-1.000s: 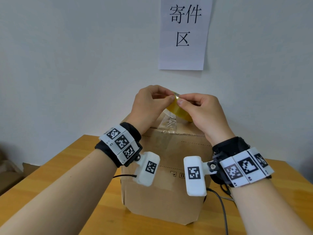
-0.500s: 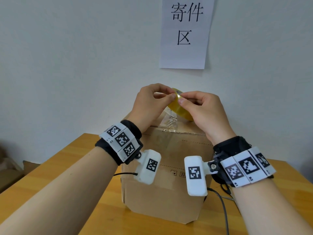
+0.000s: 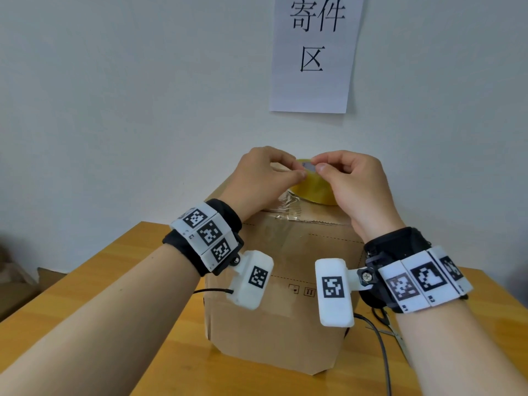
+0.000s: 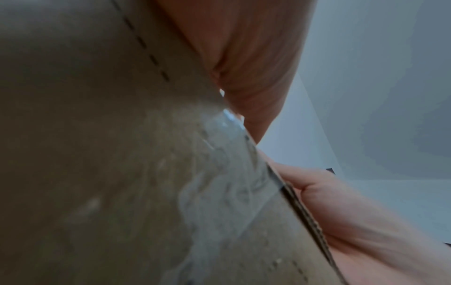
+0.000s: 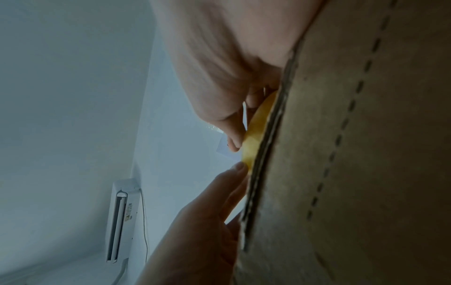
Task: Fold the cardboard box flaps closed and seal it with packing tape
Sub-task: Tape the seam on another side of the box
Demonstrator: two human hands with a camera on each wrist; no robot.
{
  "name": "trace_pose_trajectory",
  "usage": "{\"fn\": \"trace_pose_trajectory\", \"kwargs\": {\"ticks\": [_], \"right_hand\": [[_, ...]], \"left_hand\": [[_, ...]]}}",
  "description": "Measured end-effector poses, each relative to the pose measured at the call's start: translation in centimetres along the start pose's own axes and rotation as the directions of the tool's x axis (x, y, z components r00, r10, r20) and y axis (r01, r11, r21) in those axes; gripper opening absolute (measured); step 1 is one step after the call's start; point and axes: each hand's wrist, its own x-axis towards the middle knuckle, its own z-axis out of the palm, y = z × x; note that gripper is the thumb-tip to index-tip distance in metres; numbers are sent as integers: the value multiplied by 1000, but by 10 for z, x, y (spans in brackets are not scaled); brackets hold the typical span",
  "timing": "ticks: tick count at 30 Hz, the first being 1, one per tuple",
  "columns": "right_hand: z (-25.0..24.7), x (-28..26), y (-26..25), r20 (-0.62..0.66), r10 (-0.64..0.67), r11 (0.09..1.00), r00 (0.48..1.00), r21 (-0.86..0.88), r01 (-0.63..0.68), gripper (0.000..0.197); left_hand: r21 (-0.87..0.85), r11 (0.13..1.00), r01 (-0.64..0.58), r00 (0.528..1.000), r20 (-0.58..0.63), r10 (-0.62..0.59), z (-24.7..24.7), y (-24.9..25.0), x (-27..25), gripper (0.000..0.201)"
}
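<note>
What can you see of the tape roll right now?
The tape roll is a yellowish, translucent ring of packing tape. It stands tilted on edge over the far part of the cardboard box top; whether it touches the top is unclear. The left hand and right hand pinch it near its upper rim, fingers curled, seemingly picking at the tape end. The right wrist view shows its thin yellow edge beside the box's edge.

Two hands are counted, the left hand [image 3: 264, 178] and right hand [image 3: 357, 184]; one cardboard box [image 3: 280, 315], one tape roll [image 3: 313, 188], one paper sign [image 3: 314, 52], one counter [image 3: 100, 281]
</note>
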Motion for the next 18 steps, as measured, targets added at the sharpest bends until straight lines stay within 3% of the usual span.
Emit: {"fn": "trace_pose_trajectory", "kwargs": {"ticks": [4, 8, 12, 18], "right_hand": [[-3, -1, -1, 23, 28, 999, 999, 25, -29, 15], [0, -2, 2, 68, 17, 982, 998, -189, -4, 27], [-1, -3, 3, 112, -24, 935, 993, -350, 62, 40], [-2, 1, 12, 56, -50, 978, 997, -202, 60, 36]], "left_hand": [[-23, 1000, 0, 997, -78, -2, -1, 0, 0, 2], [-129, 991, 38, 989, -136, -56, -1, -2, 1, 6], [-169, 984, 61, 990, -114, -81, 0, -3, 2, 12], [-45, 998, 44, 996, -77, -47, -3, -2, 0, 11]]}}
